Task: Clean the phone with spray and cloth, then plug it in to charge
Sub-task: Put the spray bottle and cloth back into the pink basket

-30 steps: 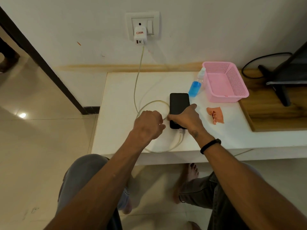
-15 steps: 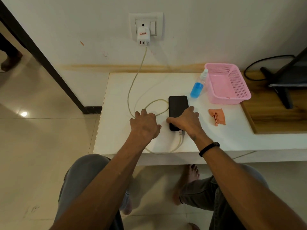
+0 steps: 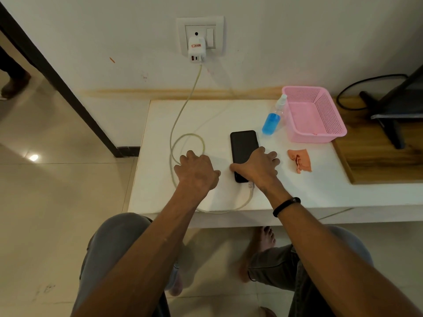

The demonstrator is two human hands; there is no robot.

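A black phone (image 3: 243, 146) lies screen up on the white table (image 3: 309, 195). My right hand (image 3: 257, 168) covers its near end, thumb on the left edge and fingers spread over the right. The cream charging cable (image 3: 180, 115) runs from the white charger (image 3: 196, 50) in the wall socket, loops on the table and enters the phone's bottom at the plug (image 3: 250, 185). My left hand (image 3: 196, 172) lies knuckles-up over the loop, fingers curled down on it. A spray bottle (image 3: 272, 121) of blue liquid and a crumpled orange cloth (image 3: 300, 160) sit to the right.
A pink mesh basket (image 3: 320, 136) stands behind the cloth, touching the bottle. A wooden board (image 3: 377, 161) with a black screen stand (image 3: 389, 124) fills the right end. The table's front edge is close to my knees; tiled floor lies left.
My left hand has slid left and away from the phone, and the cable loop went left with it. The right hand stays on the phone's near end.
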